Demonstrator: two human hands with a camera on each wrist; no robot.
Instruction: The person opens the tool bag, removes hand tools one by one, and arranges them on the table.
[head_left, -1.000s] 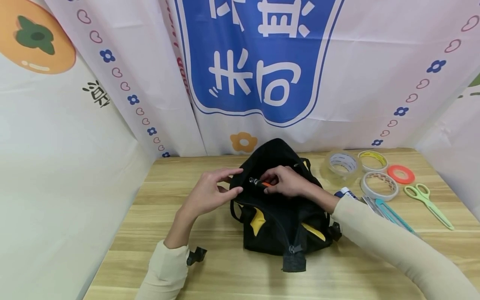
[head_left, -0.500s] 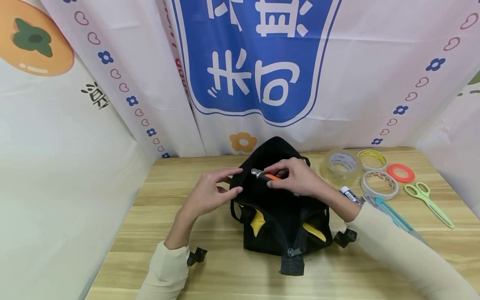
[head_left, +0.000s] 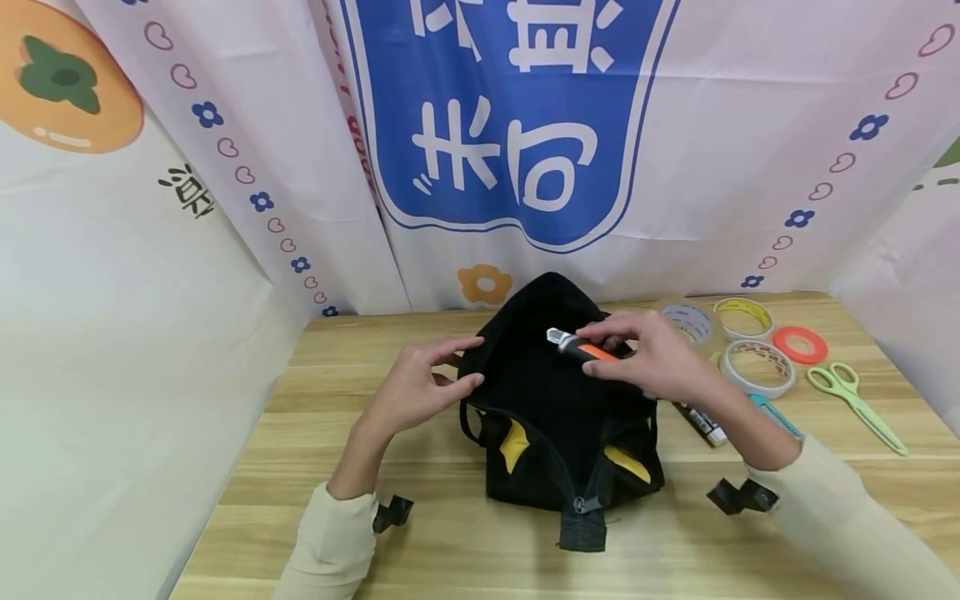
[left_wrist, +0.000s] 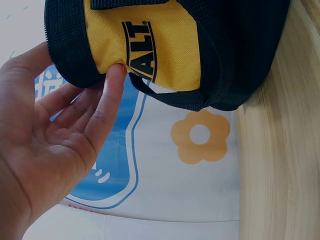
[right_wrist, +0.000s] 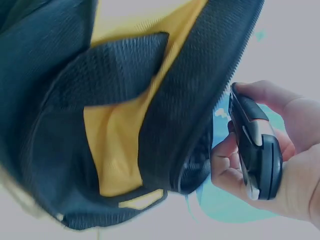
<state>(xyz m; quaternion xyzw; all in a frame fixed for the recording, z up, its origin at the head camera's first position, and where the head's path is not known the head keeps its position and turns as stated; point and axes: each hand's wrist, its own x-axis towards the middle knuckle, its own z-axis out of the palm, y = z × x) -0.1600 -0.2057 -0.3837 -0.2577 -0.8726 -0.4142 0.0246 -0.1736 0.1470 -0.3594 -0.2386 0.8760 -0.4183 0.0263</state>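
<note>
A black-and-yellow tool bag (head_left: 525, 475) stands unzipped on the wooden table, its dark mouth spread wide. My left hand (head_left: 423, 383) pinches the left rim of the bag between thumb and fingers; in the left wrist view a finger presses the yellow lettered side (left_wrist: 172, 50). My right hand (head_left: 652, 354) grips a utility knife (head_left: 592, 348) with a black-and-orange handle and a silver nose, over the right part of the opening. The right wrist view shows the knife's black rear end (right_wrist: 270, 170) in the palm, beside the zipper edge of the bag.
To the right lie a clear tape roll (head_left: 688, 325), a yellow-cored roll (head_left: 744, 319), a white roll (head_left: 757, 368), a red roll (head_left: 801, 344) and green scissors (head_left: 858, 408). A glue stick (head_left: 703, 425) and a teal cutter (head_left: 776, 414) are partly under the right forearm. A printed cloth (head_left: 712, 167) hangs behind.
My right hand has lifted the utility knife up out of the bag's inside and carried it to the right. The left hand stays at the rim.
</note>
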